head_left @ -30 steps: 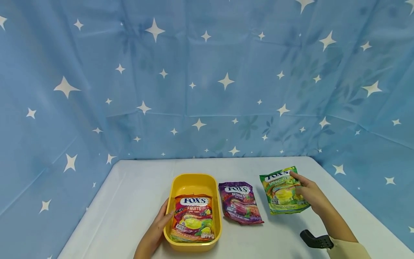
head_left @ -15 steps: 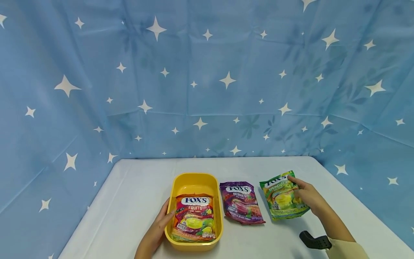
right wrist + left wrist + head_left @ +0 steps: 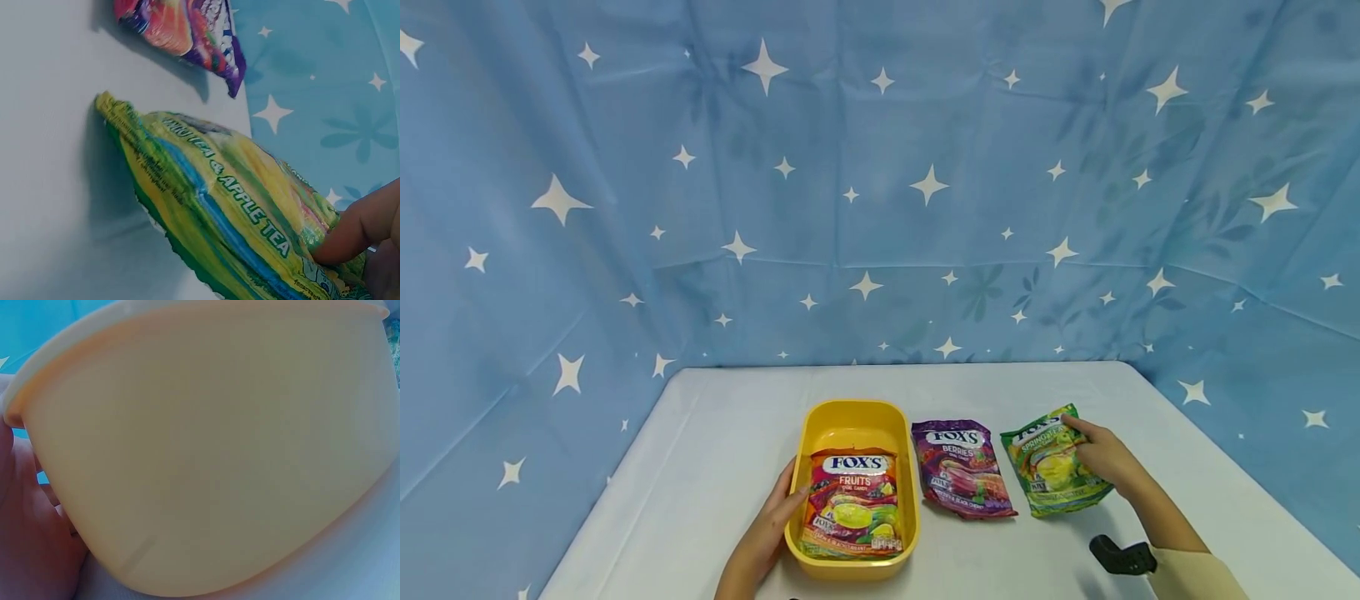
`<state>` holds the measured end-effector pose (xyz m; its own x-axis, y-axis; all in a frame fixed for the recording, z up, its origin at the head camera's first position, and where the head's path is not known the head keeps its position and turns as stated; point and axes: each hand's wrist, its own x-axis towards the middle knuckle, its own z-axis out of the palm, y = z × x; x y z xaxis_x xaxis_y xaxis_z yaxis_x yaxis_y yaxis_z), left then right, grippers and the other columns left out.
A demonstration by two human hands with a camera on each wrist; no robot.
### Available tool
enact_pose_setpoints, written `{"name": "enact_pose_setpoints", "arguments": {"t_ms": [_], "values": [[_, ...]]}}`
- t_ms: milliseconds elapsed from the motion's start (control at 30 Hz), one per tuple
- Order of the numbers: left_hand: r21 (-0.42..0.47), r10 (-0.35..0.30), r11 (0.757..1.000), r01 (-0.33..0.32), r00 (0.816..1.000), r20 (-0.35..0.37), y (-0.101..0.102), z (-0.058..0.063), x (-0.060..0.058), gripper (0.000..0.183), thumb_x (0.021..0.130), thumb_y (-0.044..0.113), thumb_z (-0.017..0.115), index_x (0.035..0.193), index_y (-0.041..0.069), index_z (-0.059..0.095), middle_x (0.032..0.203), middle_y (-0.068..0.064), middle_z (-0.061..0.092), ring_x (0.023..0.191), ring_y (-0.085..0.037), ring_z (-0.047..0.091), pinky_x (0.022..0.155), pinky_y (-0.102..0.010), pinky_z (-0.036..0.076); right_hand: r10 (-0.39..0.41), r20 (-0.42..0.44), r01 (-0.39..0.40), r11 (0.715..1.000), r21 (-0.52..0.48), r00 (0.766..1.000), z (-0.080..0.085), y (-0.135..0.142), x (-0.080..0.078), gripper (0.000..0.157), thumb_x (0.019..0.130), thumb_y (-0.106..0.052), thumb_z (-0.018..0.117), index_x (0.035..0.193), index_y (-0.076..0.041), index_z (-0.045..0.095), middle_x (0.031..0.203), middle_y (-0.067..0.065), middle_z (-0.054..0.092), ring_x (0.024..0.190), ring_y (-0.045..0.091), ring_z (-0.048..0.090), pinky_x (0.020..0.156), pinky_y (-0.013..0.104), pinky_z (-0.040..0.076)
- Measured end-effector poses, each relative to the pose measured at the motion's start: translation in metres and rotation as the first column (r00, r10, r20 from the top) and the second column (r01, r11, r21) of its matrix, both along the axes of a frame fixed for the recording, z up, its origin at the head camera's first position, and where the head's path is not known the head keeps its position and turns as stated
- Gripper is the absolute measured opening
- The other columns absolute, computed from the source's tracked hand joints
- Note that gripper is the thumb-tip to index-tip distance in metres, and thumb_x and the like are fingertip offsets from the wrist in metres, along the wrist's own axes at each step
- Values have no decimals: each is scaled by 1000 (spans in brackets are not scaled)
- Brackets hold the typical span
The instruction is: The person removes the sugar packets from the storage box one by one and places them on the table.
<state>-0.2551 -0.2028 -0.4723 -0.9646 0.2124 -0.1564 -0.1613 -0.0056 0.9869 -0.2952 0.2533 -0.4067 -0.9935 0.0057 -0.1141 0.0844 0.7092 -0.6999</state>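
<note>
My left hand grips the left rim of a yellow plastic tub, thumb over the edge and fingers along the outer side. Inside the tub lies a red bag of fruit candy. My right hand pinches the right edge of a green bag of spring tea candy, thumb pressing its face in the right wrist view. That bag is tilted, and a shadow shows beneath it on the table. A purple bag of berry candy lies flat between the tub and the green bag.
A white table carries everything. Behind it and along both sides hangs a blue curtain with white stars. A black wrist strap sits by the right sleeve.
The green bag has come down slightly toward the table and turned a little in my right hand. My left hand, the tub and the purple bag have stayed where they were.
</note>
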Motion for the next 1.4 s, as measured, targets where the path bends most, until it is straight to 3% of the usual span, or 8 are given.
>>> {"name": "enact_pose_setpoints", "arguments": {"t_ms": [333,567,700,800,933,1200,1400], "values": [[-19,8,1000,-7,1000,7,-1,-1,-2,70,94,33,42,148,13,3,152,-20,0,137,-44,5,107,-60,13,-22,-9,23,995,92,1000,-12,2,-3,63,78,5,38,139,8,25,132,44,26,51,14,32,49,28,32],[-14,15,1000,-15,1000,-4,-3,-1,-2,70,93,33,42,148,12,4,152,-20,1,137,-43,6,107,-59,13,-2,-9,3,992,130,1000,-19,6,-7,62,77,5,40,138,10,26,122,42,37,52,15,34,50,28,33],[-9,14,1000,-14,1000,0,-3,-2,-1,69,93,32,42,148,13,4,152,-20,2,137,-43,8,107,-59,14,-4,19,1,988,156,1000,-23,9,-10,63,78,3,41,139,8,25,131,44,27,57,19,36,53,29,33],[-13,5,1000,-5,1000,-2,-4,-2,-1,69,94,32,41,148,13,2,152,-21,2,136,-44,10,107,-59,16,-1,45,-7,981,194,999,-27,12,-11,64,78,1,43,139,7,24,133,44,23,73,29,44,62,34,36],[-15,-4,1000,4,1000,-7,-4,-2,-2,69,95,33,40,148,12,1,152,-22,1,136,-44,8,107,-59,15,10,59,-23,975,222,998,-34,16,-11,65,77,-1,46,138,7,24,133,44,24,90,38,43,71,42,36],[-4,8,1000,-8,1000,-18,-3,-5,0,68,95,30,40,148,11,1,152,-21,-2,137,-43,3,108,-57,13,26,26,-32,962,271,999,-41,18,-13,66,75,-2,48,137,10,27,131,43,28,99,43,46,74,45,39],[-2,12,1000,-12,1000,-26,-1,-3,0,68,94,30,42,148,12,3,152,-20,-2,138,-43,3,108,-58,13,25,15,-28,949,313,1000,-46,19,-14,64,76,-3,49,135,11,28,127,44,33,95,42,48,74,47,40]]}}
